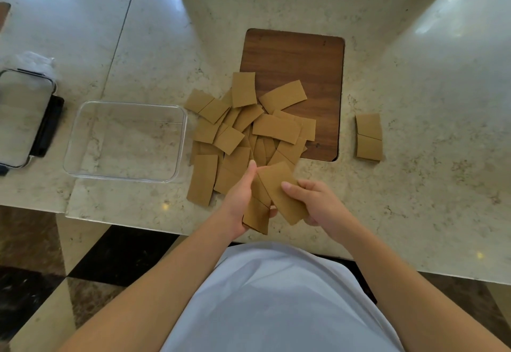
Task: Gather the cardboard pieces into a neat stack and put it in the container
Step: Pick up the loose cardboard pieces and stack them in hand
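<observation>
The marble tabletop [414, 75] carries everything. On it a dark wooden board [298, 58] lies flat, and to the left stands the clear container [181, 141], empty, with its lid [25, 113] resting further left. Between container and board sprawls the loose heap of cardboard pieces [249, 127], overlapping at all angles, partly on the board. Two more pieces [369, 137] lie well apart on the right, edge to edge.

Near the front edge, the left hand [237, 199] grips a few gathered pieces [257, 213], fingers closed around them, thumb pointing up. The right hand [318, 202] pinches one piece [282, 188] between thumb and fingers, tilted across the left hand's bundle.

The pieces look light, thin and fairly stiff, with smooth faces likely to slide over one another. Holding them by the long edges, and tapping the bundle square on the tabletop, would probably keep the stack neat. Most pieces are not yet gathered.
</observation>
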`<state>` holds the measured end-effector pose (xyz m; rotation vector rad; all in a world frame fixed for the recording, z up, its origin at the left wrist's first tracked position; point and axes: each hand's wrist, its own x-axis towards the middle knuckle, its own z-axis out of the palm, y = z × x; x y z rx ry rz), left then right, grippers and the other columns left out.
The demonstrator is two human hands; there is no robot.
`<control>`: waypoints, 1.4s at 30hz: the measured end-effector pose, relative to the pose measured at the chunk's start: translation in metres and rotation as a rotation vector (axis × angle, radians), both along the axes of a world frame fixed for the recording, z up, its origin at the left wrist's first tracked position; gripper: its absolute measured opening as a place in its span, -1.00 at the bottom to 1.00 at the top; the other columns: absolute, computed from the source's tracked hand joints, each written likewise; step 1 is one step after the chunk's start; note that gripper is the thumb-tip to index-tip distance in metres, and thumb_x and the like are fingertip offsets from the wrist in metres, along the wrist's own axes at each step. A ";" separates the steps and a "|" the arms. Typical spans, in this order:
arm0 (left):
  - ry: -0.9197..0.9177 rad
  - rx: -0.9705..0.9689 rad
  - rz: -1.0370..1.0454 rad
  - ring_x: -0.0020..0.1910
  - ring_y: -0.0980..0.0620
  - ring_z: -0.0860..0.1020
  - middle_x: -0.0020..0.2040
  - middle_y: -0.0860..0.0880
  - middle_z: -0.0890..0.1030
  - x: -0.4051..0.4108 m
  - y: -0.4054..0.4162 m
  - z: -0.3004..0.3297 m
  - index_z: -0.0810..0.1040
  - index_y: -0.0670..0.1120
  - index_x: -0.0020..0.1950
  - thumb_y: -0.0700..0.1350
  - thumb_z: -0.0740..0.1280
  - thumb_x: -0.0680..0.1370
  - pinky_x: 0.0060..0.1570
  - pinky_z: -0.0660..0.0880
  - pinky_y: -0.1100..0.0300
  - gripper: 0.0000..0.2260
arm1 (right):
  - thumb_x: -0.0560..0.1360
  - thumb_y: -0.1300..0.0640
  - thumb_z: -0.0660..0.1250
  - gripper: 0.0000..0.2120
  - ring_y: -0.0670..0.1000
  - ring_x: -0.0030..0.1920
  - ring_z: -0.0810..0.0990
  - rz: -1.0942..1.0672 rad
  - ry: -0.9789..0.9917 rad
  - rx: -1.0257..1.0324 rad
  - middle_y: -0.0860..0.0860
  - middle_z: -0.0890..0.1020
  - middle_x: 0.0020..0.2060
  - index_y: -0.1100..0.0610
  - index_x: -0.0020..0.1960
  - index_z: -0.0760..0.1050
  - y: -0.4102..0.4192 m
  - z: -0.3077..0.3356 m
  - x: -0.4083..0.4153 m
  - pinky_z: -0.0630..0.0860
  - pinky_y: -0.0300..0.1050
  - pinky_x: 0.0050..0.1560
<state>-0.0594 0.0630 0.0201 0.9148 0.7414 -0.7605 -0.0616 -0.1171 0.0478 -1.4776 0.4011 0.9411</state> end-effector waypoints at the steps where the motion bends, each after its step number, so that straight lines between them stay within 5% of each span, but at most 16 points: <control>1: -0.021 -0.043 0.015 0.01 -0.13 0.69 0.11 -0.17 0.74 0.001 0.000 0.001 0.59 0.00 0.31 0.33 0.10 0.66 0.00 0.62 -0.09 -0.48 | 0.66 -0.08 0.31 -0.78 -0.07 -0.48 0.50 -0.013 0.005 0.008 0.05 0.78 -0.20 0.03 0.10 0.64 0.000 0.002 0.003 0.30 -0.29 -0.51; 4: -0.079 -0.062 0.033 0.02 -0.13 0.71 0.15 -0.17 0.73 0.004 0.000 0.005 0.54 -0.05 0.36 0.23 0.20 0.67 -0.07 0.67 -0.11 -0.56 | 0.71 0.05 0.22 -0.80 0.04 -0.16 0.78 0.010 -0.138 -0.048 0.05 0.79 -0.11 0.07 0.13 0.61 0.003 0.004 0.008 0.66 -0.10 -0.21; 7: -0.098 0.046 0.004 -0.09 -0.11 0.74 0.11 -0.15 0.73 0.005 0.001 0.005 0.57 0.00 0.32 0.02 0.32 0.68 -0.21 0.66 -0.03 -0.76 | 0.70 0.08 0.23 -0.77 0.18 -0.10 0.77 0.088 -0.257 -0.176 0.12 0.78 -0.11 0.16 0.11 0.63 0.009 0.003 0.008 0.68 0.26 -0.02; 9: -0.063 0.070 0.001 -0.10 -0.12 0.74 0.08 -0.14 0.74 0.004 0.003 0.004 0.59 0.03 0.29 0.05 0.34 0.67 -0.21 0.66 -0.03 -0.77 | 0.67 0.03 0.28 -0.75 0.24 -0.06 0.74 0.138 -0.246 -0.179 0.14 0.77 -0.09 0.18 0.09 0.64 0.010 0.005 0.011 0.65 0.33 0.05; 11: -0.019 0.083 -0.037 -0.10 -0.13 0.73 0.03 -0.14 0.76 0.008 0.010 0.005 0.61 0.03 0.28 0.22 0.28 0.65 -0.16 0.66 -0.06 -0.65 | 0.62 -0.07 0.36 -0.74 0.15 -0.08 0.74 0.350 -0.221 -0.182 0.06 0.77 -0.12 0.11 0.03 0.68 0.001 0.013 0.022 0.65 0.22 0.08; 14: 0.009 0.087 -0.239 -0.09 -0.15 0.72 0.01 -0.21 0.74 0.018 0.025 0.006 0.60 -0.02 0.30 0.41 0.17 0.58 -0.04 0.68 -0.13 -0.41 | 0.48 -0.16 0.51 -0.76 -0.10 -0.34 0.57 0.854 -0.147 -0.235 -0.12 0.65 -0.36 -0.05 -0.27 0.67 -0.012 0.031 0.046 0.48 -0.10 -0.16; 16: 0.020 -0.004 -0.429 0.03 -0.21 0.71 0.09 -0.25 0.72 0.023 0.026 0.010 0.62 -0.01 0.30 0.46 0.19 0.54 0.10 0.66 -0.21 -0.36 | 0.43 -0.20 0.54 -0.70 -0.17 -0.42 0.48 1.094 -0.211 -0.343 -0.18 0.57 -0.45 -0.09 -0.38 0.61 -0.001 0.036 0.061 0.36 -0.19 -0.26; 18: 0.004 -0.183 -0.576 0.12 -0.29 0.69 0.20 -0.26 0.69 0.025 0.019 0.016 0.61 -0.03 0.35 0.42 0.29 0.52 0.01 0.68 -0.18 -0.37 | 0.40 -0.20 0.55 -0.68 -0.11 -0.39 0.49 1.164 -0.365 -0.452 -0.13 0.57 -0.42 -0.04 -0.35 0.55 0.018 0.034 0.072 0.35 -0.20 -0.31; 22: -0.033 -0.388 -0.365 -0.14 -0.10 0.63 0.07 -0.25 0.63 0.026 0.015 0.015 0.41 -0.21 0.42 0.12 0.56 0.47 -0.19 0.62 0.10 -0.32 | 0.44 -0.03 0.55 -0.80 -0.04 -0.18 0.61 0.755 -0.586 -0.378 -0.12 0.62 -0.22 0.00 -0.08 0.56 0.029 0.020 0.094 0.46 -0.29 -0.23; 24: 0.014 -0.484 -0.153 -0.25 0.01 0.49 -0.06 -0.15 0.53 0.029 0.017 0.014 0.44 -0.07 0.42 0.00 0.54 0.51 -0.24 0.54 0.17 -0.46 | 0.48 -0.02 0.52 -0.75 -0.11 -0.01 0.66 0.319 -0.485 -0.281 -0.13 0.66 -0.07 -0.02 0.11 0.57 0.020 0.007 0.110 0.57 -0.26 -0.06; 26: 0.023 -0.478 -0.021 -0.26 0.02 0.46 -0.10 -0.13 0.49 0.034 0.021 0.013 0.53 0.08 0.40 -0.01 0.40 0.62 -0.21 0.53 0.12 -0.65 | 0.50 -0.05 0.50 -0.61 0.00 0.19 0.59 0.130 -0.509 -0.516 -0.06 0.60 0.14 0.01 0.28 0.53 0.018 -0.015 0.130 0.56 -0.06 0.16; 31: -0.008 -0.409 0.175 -0.14 -0.15 0.59 -0.03 -0.21 0.59 0.044 0.022 0.014 0.61 -0.05 0.26 0.11 0.34 0.62 -0.09 0.59 -0.03 -0.68 | 0.45 -0.23 0.47 -0.33 0.23 0.35 0.34 0.614 -0.592 -1.016 0.13 0.40 0.34 0.05 0.42 0.37 0.036 -0.055 0.140 0.37 0.23 0.35; 38: 0.036 -0.343 0.230 -0.12 -0.21 0.65 0.01 -0.27 0.65 0.050 0.027 0.000 0.67 -0.08 0.23 0.03 0.38 0.60 -0.12 0.62 -0.04 -0.72 | 0.56 0.07 0.26 -0.81 0.18 0.02 0.57 0.591 -0.939 -1.078 0.07 0.63 -0.05 0.13 0.12 0.48 0.033 -0.050 0.140 0.44 0.09 0.02; 42: 0.105 -0.245 0.291 -0.19 -0.16 0.66 -0.06 -0.22 0.65 0.054 0.025 -0.008 0.68 -0.05 0.18 -0.01 0.41 0.59 -0.23 0.62 0.03 -0.78 | 0.67 0.10 0.21 -0.82 0.13 -0.21 0.61 0.362 -0.806 -0.988 0.03 0.64 -0.22 0.15 0.16 0.51 0.017 -0.033 0.139 0.43 -0.01 -0.19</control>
